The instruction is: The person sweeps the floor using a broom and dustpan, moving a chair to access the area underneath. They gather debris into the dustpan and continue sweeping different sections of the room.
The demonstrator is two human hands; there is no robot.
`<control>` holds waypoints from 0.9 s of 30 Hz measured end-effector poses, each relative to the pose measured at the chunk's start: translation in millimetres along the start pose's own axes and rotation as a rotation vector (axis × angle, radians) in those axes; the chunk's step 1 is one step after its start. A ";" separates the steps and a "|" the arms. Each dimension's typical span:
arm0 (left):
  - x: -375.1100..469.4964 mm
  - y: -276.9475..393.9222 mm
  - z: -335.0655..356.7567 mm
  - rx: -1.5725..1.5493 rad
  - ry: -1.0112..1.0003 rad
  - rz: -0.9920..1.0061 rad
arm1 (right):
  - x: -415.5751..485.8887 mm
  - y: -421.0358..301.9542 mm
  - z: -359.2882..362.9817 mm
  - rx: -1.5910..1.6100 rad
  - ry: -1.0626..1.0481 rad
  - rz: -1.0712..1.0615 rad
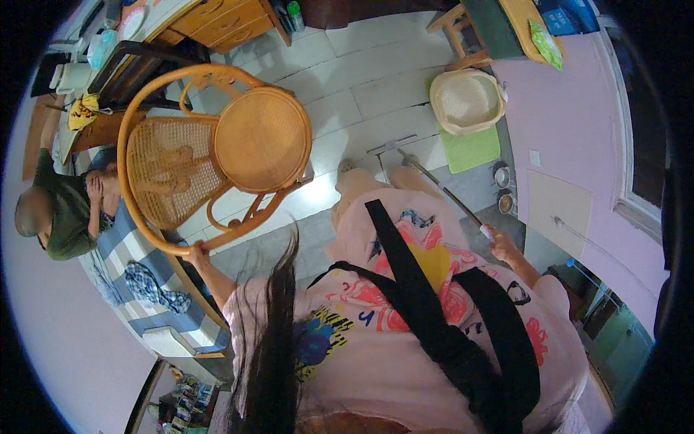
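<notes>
My left hand (196, 255) grips the curved rim of a rattan chair (260, 140) with a round seat and a woven cane back. My right hand (502, 245) is closed around the white grip of a long-handled tool (461, 202), its metal pole slanting down to the floor by my feet. At the pole's far end a thin flat crosswise head (391, 144) lies on the pale tiles. Its exact kind cannot be told.
Another person (65, 217) sits on a bed (157, 271) at left. Right of my feet are a cream basket (467, 102), a green mat (471, 151) and bowls (502, 176) along the wall. A wooden drawer desk (227, 24) and a wooden stool (461, 38) stand ahead.
</notes>
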State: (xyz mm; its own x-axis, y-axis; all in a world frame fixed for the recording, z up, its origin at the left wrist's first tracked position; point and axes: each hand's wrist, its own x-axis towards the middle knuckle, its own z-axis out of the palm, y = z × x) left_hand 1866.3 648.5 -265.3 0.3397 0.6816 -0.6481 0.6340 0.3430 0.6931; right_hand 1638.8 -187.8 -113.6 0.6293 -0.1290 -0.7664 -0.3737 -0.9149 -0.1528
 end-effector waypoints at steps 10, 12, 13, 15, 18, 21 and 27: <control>-40.8 15.8 125.0 -0.003 -0.204 0.389 | -33.6 5.1 25.2 -0.068 0.075 -0.039; -61.7 24.2 162.6 0.012 -0.241 0.624 | -27.4 -0.6 19.3 -0.013 0.001 0.044; -71.8 31.3 181.8 0.040 -0.306 0.575 | -25.1 -2.8 18.6 0.039 -0.057 0.076; -98.2 36.3 215.5 0.036 -0.264 0.699 | -24.1 -4.9 22.8 -0.035 -0.048 0.125; -134.5 35.5 251.7 -0.015 -0.316 0.893 | -24.0 -2.6 32.0 -0.037 0.019 0.098; -141.6 59.1 285.3 0.211 -0.315 0.823 | -22.5 1.2 37.2 -0.129 0.011 0.080; -131.5 87.4 331.1 0.024 -0.457 0.795 | -19.2 1.9 25.9 -0.009 0.022 0.042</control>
State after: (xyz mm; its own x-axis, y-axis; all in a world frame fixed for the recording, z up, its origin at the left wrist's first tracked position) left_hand 2107.0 374.9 -224.0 0.9205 0.3876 -0.0490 0.1091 -0.1346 0.9849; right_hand 1608.3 -177.1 -115.3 0.6279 -0.1757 -0.7582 -0.3939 -0.9120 -0.1148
